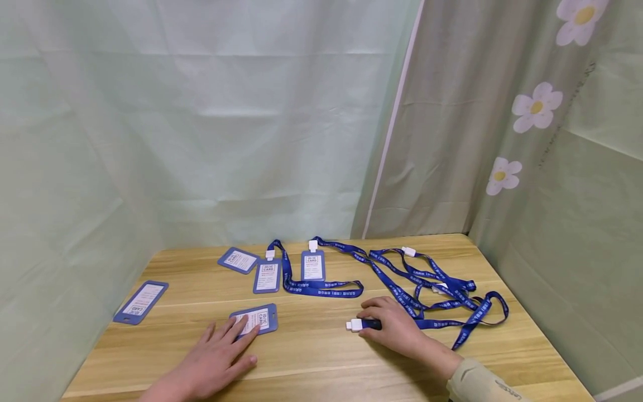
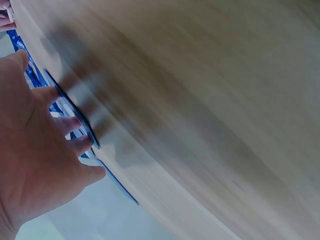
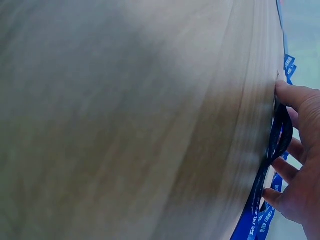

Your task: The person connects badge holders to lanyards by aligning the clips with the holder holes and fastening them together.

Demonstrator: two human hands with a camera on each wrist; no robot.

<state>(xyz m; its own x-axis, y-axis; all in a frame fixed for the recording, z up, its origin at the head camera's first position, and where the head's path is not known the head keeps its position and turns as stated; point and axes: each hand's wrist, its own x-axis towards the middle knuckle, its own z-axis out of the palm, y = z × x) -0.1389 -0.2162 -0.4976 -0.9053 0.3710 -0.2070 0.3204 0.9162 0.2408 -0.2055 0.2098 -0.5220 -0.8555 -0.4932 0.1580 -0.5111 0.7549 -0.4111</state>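
A blue badge holder [image 1: 271, 316] with a white card lies flat near the table's middle left. My left hand [image 1: 213, 357] rests on it with fingers stretched out, covering part of the card. In the left wrist view, those fingertips touch the thin badge holder [image 2: 75, 110]. My right hand [image 1: 397, 326] pinches the black end of a blue lanyard [image 1: 372, 324] between thumb and fingers. The lanyard's white clip [image 1: 355, 325] points left toward the badge holder. In the right wrist view, the dark blue strap [image 3: 280, 132] runs under my right hand [image 3: 305, 165].
Two badge holders [image 1: 267, 278] [image 1: 313, 267] at the back are joined to lanyards. Loose badge holders lie at the back left [image 1: 238, 261] and left edge [image 1: 142, 301]. Tangled lanyards [image 1: 452, 285] with white clips cover the right side. Curtains [image 1: 281, 123] surround the wooden table [image 1: 301, 368].
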